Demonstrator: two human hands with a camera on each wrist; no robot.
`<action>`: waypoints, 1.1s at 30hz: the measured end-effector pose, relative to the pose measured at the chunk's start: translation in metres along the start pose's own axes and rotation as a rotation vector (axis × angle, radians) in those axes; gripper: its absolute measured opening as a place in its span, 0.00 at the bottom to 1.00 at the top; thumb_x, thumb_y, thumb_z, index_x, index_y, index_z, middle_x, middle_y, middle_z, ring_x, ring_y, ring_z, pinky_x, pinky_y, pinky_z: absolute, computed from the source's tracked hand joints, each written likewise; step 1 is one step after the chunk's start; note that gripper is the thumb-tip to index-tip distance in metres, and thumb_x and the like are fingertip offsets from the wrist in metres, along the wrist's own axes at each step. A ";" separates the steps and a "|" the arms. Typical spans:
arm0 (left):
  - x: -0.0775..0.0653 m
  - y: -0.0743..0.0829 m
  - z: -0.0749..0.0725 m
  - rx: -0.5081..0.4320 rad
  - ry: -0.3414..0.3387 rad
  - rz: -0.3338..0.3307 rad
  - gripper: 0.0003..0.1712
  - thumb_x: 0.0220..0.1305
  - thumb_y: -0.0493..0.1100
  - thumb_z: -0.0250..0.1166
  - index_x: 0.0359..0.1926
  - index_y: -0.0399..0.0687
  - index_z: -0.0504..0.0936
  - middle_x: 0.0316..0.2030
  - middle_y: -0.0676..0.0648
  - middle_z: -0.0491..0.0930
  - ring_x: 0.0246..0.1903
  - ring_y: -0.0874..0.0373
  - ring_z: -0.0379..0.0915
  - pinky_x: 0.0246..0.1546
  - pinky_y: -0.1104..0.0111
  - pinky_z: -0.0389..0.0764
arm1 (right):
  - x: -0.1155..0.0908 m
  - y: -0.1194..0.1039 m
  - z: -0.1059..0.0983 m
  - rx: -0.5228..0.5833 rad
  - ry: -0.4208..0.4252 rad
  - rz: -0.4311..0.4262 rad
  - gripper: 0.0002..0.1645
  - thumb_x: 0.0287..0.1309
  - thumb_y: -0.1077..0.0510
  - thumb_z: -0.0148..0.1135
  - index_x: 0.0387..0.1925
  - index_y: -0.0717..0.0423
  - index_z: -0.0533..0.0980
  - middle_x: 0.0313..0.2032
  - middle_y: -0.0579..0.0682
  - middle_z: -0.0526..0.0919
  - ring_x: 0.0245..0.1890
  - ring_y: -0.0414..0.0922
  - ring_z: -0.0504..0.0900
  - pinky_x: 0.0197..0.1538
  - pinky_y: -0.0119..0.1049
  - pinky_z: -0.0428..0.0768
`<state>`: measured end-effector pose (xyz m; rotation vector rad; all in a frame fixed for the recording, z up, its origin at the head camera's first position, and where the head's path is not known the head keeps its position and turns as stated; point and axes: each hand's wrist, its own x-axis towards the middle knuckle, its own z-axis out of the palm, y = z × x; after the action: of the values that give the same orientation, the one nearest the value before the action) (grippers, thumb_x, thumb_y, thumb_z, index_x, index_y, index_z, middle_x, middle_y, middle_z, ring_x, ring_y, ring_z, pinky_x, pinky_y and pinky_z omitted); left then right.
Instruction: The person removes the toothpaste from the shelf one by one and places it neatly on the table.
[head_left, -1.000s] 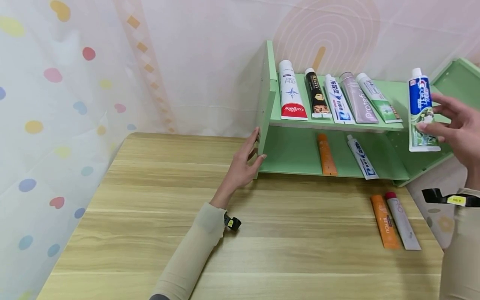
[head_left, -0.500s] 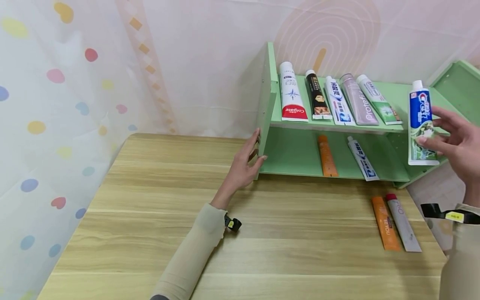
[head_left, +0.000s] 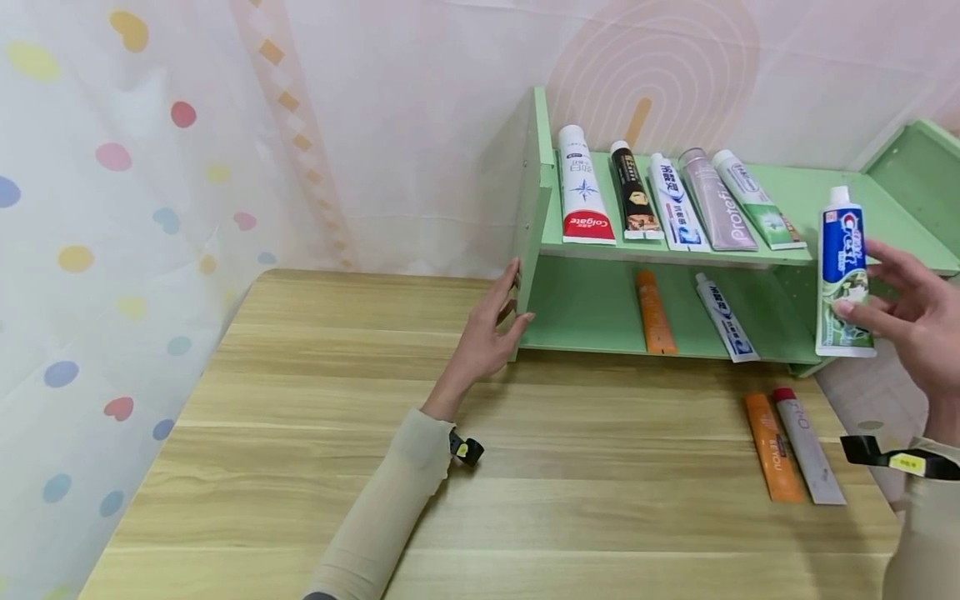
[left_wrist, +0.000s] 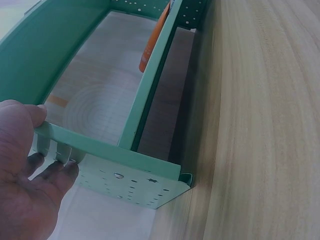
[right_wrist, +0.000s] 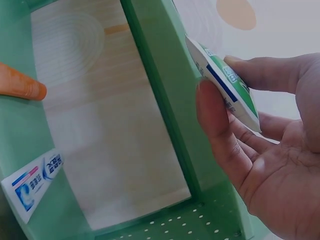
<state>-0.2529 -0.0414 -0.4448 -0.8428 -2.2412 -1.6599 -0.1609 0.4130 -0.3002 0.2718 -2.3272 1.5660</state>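
Observation:
In the head view, my right hand (head_left: 911, 321) pinches a blue-and-green Crest toothpaste tube (head_left: 843, 275) between thumb and fingers. Its cap points up, and it hangs in front of the right end of a green two-tier shelf (head_left: 667, 252). My left hand (head_left: 483, 333) grips the shelf's left side panel (left_wrist: 135, 182), thumb over the front edge and fingers against the outside. The upper tier bears several toothpaste tubes, among them a Colgate tube (head_left: 587, 196) and a green-and-white tube (head_left: 757, 200). On the lower tier lie an orange tube (head_left: 655, 312) and a blue-and-white toothpaste tube (head_left: 725, 318).
Two more tubes, one orange (head_left: 774, 450) and one grey with a red cap (head_left: 808, 446), lie side by side on the wooden table (head_left: 315, 467) near its right edge. A patterned cloth (head_left: 405, 125) hangs behind the shelf.
My right hand has lowered the Crest toothpaste tube in front of the shelf's right end. The left hand stays at the side panel.

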 end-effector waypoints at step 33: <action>0.000 0.001 0.000 0.005 0.027 0.017 0.46 0.72 0.35 0.63 0.83 0.54 0.49 0.81 0.48 0.54 0.76 0.47 0.59 0.69 0.53 0.77 | -0.068 0.047 -0.009 0.317 -0.089 -0.069 0.44 0.65 0.85 0.42 0.78 0.56 0.61 0.59 0.40 0.82 0.38 0.34 0.85 0.42 0.17 0.83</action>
<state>-0.2524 -0.0416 -0.4441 -0.8310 -2.2131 -1.6476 -0.1114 0.4381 -0.3625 0.4985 -2.0985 1.9201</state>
